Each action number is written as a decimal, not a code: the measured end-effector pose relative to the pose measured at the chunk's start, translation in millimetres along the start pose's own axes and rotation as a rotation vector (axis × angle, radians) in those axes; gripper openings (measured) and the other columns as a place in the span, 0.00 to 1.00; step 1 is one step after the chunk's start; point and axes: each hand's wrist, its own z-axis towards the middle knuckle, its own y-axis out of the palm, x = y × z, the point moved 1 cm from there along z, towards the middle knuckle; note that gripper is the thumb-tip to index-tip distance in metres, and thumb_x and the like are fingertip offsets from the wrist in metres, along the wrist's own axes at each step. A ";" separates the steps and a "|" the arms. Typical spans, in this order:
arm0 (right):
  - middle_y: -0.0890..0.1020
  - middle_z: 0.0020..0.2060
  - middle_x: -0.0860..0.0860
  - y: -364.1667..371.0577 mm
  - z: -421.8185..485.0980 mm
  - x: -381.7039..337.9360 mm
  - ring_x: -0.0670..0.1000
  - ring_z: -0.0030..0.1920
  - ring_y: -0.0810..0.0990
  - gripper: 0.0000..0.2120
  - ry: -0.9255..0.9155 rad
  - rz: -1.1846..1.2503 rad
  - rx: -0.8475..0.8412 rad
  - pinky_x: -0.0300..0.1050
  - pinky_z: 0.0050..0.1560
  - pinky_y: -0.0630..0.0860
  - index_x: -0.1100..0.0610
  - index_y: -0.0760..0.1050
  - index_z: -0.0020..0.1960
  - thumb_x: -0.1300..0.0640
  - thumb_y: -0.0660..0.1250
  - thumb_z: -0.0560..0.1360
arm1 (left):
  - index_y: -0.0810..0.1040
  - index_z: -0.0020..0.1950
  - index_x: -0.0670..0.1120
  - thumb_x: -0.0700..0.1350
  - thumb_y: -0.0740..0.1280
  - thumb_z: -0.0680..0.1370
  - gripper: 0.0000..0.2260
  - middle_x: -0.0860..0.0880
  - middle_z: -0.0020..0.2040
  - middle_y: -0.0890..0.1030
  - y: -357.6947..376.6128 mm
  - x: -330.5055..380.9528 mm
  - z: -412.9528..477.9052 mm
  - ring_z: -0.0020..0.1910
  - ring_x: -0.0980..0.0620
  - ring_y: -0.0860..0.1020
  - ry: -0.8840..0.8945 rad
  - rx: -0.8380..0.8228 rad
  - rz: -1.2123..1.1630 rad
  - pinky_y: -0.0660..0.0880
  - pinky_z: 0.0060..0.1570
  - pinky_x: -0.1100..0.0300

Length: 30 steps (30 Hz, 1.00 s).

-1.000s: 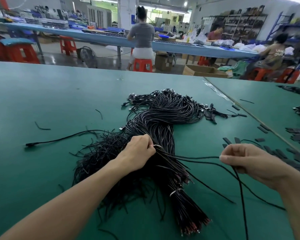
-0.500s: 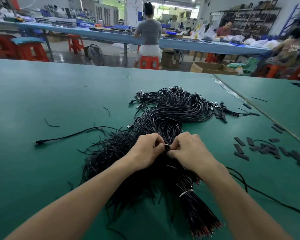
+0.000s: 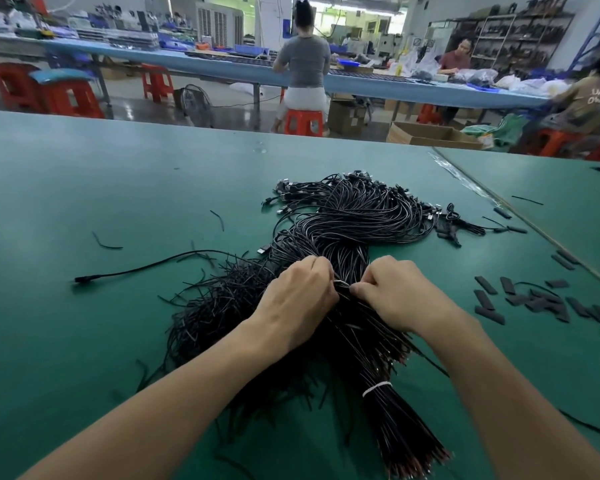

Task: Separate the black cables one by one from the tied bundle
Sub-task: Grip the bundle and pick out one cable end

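Gripping the bundle at its waist, the left hand has all fingers curled down into the black strands, knuckles up, with no gap visible between fingers and cables. The right hand sits just beside it, thumb tip pointing toward the left hand, fingers curled and pinching strands at the same spot. Which single cable it holds cannot be told. A small pale loop shows between the two hands, against the cables. The bundle lies on the green table, centre of view. Its far part bends in an S-curve with plugs fanned out at the far end. Its near part runs toward the lower right, bound by a white tie, with reddish tips at the bottom edge. Left of the bundle and touching it lies a loose heap of black cables — one cable runs out of it to the left, flat on the table, ending in a plug. Flat black strips lie scattered well to the right of the right hand. Beyond the table, a person sits on a red stool at a long blue bench.
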 end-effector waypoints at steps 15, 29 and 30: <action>0.77 0.43 0.56 -38.6 -14.4 98.8 0.58 0.45 0.75 0.11 0.314 -0.159 0.276 0.51 0.48 0.74 0.59 0.75 0.48 0.52 0.62 0.82 | 0.71 0.47 0.47 0.43 0.58 0.81 0.05 0.50 0.48 0.76 -0.8 -5.5 2.3 0.46 0.50 0.75 -0.090 -0.026 -0.008 0.73 0.47 0.57; 0.79 0.52 0.55 28.3 -14.0 -23.8 0.60 0.51 0.79 0.06 -0.137 -0.093 0.153 0.55 0.52 0.78 0.55 0.79 0.53 0.54 0.66 0.79 | 0.76 0.51 0.43 0.43 0.60 0.81 0.06 0.46 0.54 0.73 1.6 -19.0 -7.7 0.51 0.47 0.75 -0.061 -0.018 -0.054 0.71 0.50 0.58; 0.78 0.52 0.55 28.5 -14.7 -23.7 0.60 0.51 0.79 0.06 -0.127 -0.084 0.150 0.55 0.52 0.77 0.56 0.78 0.53 0.55 0.66 0.79 | 0.75 0.50 0.43 0.43 0.61 0.80 0.05 0.46 0.53 0.74 0.5 -20.5 -8.2 0.50 0.48 0.75 -0.051 -0.026 -0.075 0.71 0.49 0.59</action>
